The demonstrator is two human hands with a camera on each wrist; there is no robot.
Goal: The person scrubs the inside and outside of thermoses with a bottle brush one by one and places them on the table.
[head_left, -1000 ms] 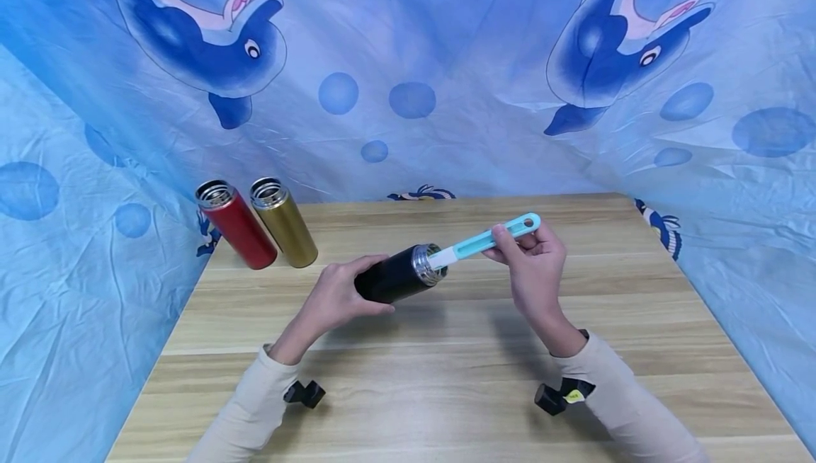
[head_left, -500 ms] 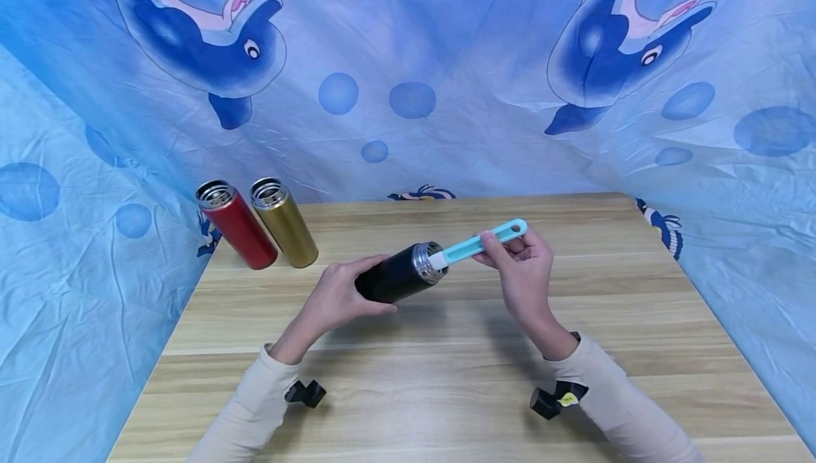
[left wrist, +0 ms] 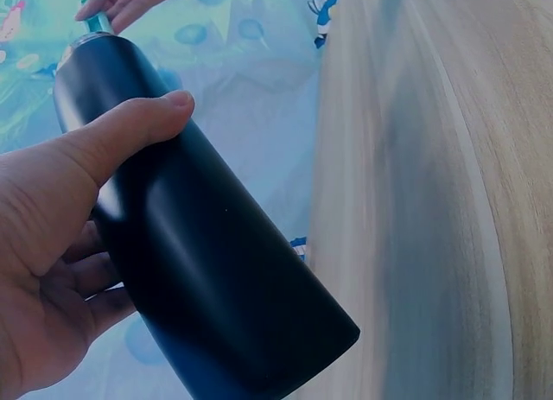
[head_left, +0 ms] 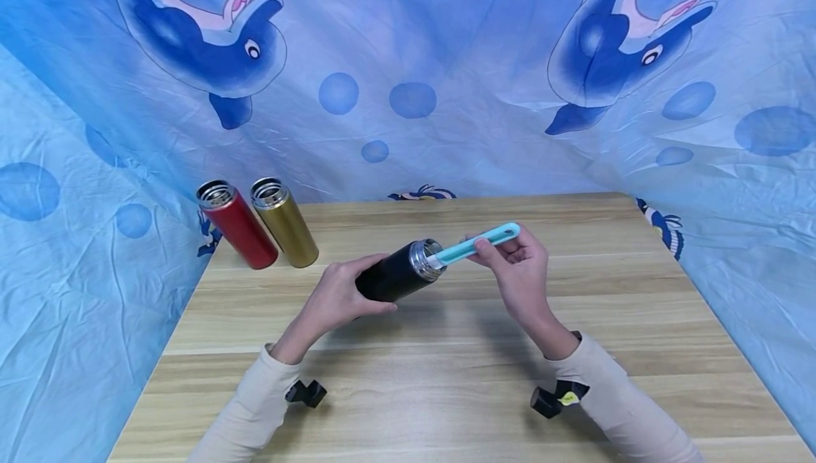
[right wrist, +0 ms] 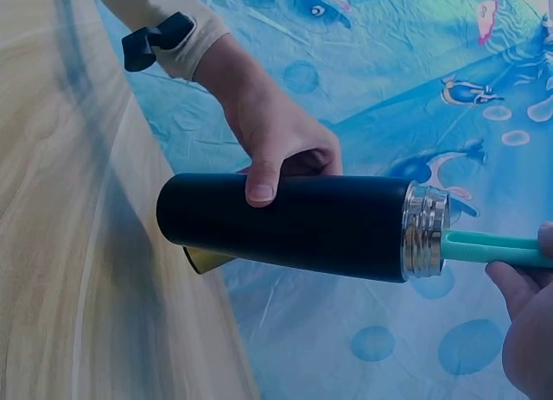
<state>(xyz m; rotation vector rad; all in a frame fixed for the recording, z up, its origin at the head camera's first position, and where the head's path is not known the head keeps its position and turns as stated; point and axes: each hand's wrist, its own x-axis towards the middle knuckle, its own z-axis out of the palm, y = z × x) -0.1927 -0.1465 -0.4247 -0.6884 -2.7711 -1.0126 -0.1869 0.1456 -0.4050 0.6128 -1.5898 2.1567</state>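
Observation:
My left hand (head_left: pixel 341 292) grips a black thermos bottle (head_left: pixel 392 275) round its body and holds it tilted above the table, mouth toward the right. In the left wrist view the thumb lies across the black wall. A bottle brush (head_left: pixel 478 244) with a turquoise handle and a hanging hole at its end reaches into the steel neck (right wrist: pixel 425 231). Its head is hidden inside the bottle. My right hand (head_left: pixel 519 275) pinches the handle between thumb and fingers, a short way from the mouth.
At the back left of the wooden table (head_left: pixel 421 392) stand a red thermos bottle (head_left: pixel 239 228) and a gold thermos bottle (head_left: pixel 285 226) side by side, both without lids. A blue dolphin-print cloth (head_left: pixel 472 144) hangs around the back and sides.
The right hand has moved left and slightly down, and the brush has slid deeper into the black bottle; less of its white part shows. The left hand and bottle have stayed almost still.

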